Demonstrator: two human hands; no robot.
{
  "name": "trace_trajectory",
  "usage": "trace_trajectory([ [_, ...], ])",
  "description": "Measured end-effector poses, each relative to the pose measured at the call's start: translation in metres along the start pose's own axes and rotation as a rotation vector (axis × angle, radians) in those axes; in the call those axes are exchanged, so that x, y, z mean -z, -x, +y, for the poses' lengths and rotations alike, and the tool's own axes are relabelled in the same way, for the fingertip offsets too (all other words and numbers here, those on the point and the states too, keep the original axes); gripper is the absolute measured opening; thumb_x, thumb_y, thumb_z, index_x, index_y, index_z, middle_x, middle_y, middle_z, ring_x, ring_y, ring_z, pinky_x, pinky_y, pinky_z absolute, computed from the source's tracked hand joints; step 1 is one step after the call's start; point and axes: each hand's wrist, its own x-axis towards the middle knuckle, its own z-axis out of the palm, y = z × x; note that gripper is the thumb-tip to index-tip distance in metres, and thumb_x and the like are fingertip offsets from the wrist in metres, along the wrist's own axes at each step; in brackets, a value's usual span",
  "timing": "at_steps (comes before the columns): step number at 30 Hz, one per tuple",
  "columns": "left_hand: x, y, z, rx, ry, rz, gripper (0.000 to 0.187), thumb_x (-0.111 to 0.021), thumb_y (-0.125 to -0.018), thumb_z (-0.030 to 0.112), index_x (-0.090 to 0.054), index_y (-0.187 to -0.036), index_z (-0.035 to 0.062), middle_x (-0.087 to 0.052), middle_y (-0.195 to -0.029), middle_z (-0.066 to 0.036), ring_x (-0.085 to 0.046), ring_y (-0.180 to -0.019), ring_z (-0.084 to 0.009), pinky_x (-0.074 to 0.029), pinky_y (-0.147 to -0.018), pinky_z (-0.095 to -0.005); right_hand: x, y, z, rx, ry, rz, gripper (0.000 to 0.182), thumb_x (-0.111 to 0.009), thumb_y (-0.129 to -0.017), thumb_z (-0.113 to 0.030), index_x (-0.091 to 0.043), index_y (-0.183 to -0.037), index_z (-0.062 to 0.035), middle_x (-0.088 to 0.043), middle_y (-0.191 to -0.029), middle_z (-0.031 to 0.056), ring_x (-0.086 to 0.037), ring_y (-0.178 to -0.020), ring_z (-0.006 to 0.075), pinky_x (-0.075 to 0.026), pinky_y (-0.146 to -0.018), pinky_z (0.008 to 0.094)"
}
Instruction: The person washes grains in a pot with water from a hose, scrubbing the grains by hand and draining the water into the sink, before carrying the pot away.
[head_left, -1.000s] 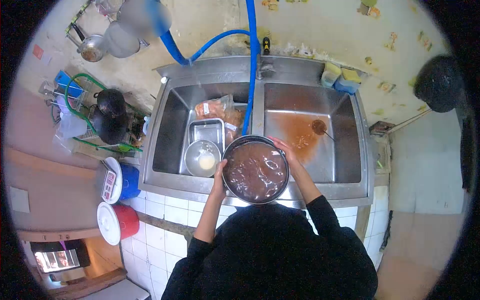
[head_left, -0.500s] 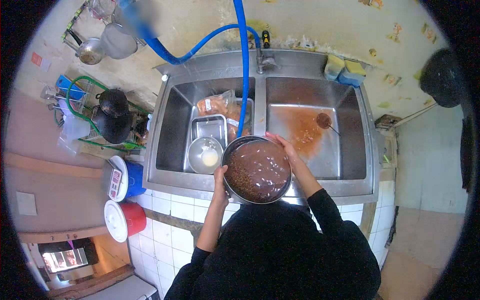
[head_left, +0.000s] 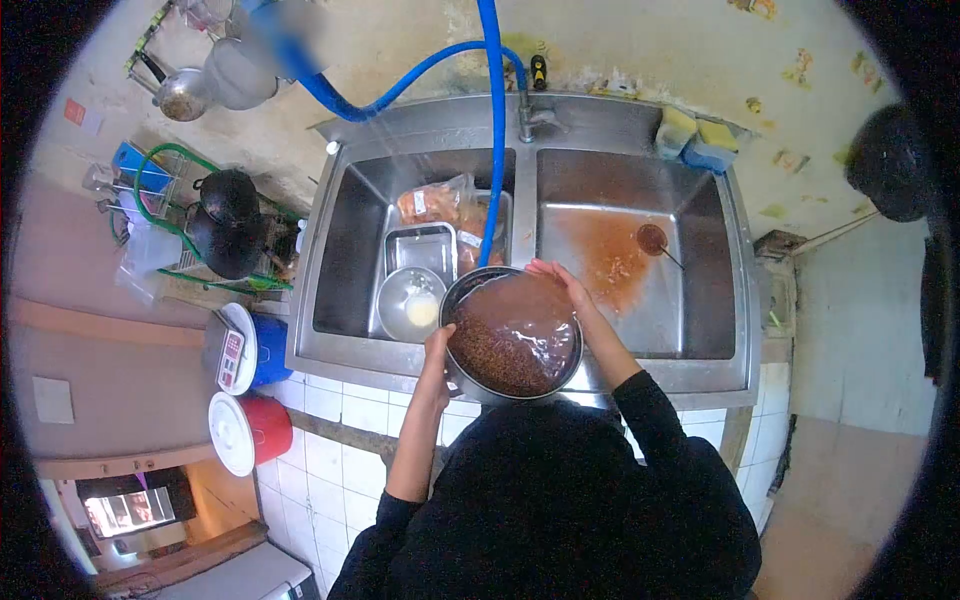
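Observation:
A round metal pot [head_left: 513, 335] holds brown liquid with dark grains gathered at its near left side. My left hand [head_left: 436, 368] grips its left side, thumb at the rim. My right hand [head_left: 565, 285] holds the upper right rim, with the fingers partly hidden by the pot. The pot is in front of the divider of a double steel sink [head_left: 525, 210]. A blue hose [head_left: 497, 130] hangs down to behind the pot's far rim. Close to my left hand, inside the left basin, is a metal bowl [head_left: 398, 312] with something pale in it.
In the left basin lie a metal tray [head_left: 421, 246] and bagged orange food [head_left: 430, 204]. The right basin holds a small round strainer [head_left: 652, 239] and reddish-brown residue. Sponges [head_left: 711, 146] sit at the back right corner. Red [head_left: 270, 430] and blue [head_left: 270, 352] buckets stand left.
The liquid has shifted in the pot, and the grains now spread along its near side. The pot has moved very slightly, still between both hands.

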Motion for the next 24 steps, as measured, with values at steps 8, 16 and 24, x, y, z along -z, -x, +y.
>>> trace_trajectory([
  [8, -0.012, 0.008, 0.012, -0.063, -0.083, -0.011, 0.078, -0.053, -0.068, 0.060, -0.029, -0.124, 0.0121, -0.033, -0.123, -0.012, -0.033, -0.112, -0.0289, -0.032, -0.085, -0.0473, 0.022, -0.004, 0.011, -0.007, -0.067, 0.032, 0.055, -0.040, -0.088, -0.043, -0.040, -0.124, -0.0005, -0.041, -0.128, 0.0130, -0.039, -0.118, 0.0225, -0.028, -0.101, 0.0354],
  [16, -0.026, 0.024, 0.031, 0.097, -0.186, 0.072, 0.089, -0.051, -0.065, 0.068, -0.019, -0.128, 0.0152, -0.024, -0.130, -0.016, -0.028, -0.117, -0.0344, -0.031, -0.083, -0.0557, 0.021, -0.003, 0.010, 0.015, -0.149, 0.072, 0.058, -0.037, -0.089, -0.044, -0.038, -0.124, 0.0009, -0.042, -0.127, 0.0134, -0.038, -0.118, 0.0238, -0.028, -0.100, 0.0362],
  [24, -0.030, 0.024, 0.034, 0.093, -0.173, 0.062, 0.089, -0.053, -0.066, 0.066, -0.019, -0.128, 0.0120, -0.026, -0.128, -0.016, -0.029, -0.117, -0.0335, -0.036, -0.080, -0.0550, 0.036, -0.010, 0.015, 0.064, -0.084, 0.065, 0.057, -0.037, -0.089, -0.044, -0.040, -0.122, 0.0013, -0.046, -0.123, 0.0137, -0.040, -0.116, 0.0226, -0.030, -0.099, 0.0351],
])
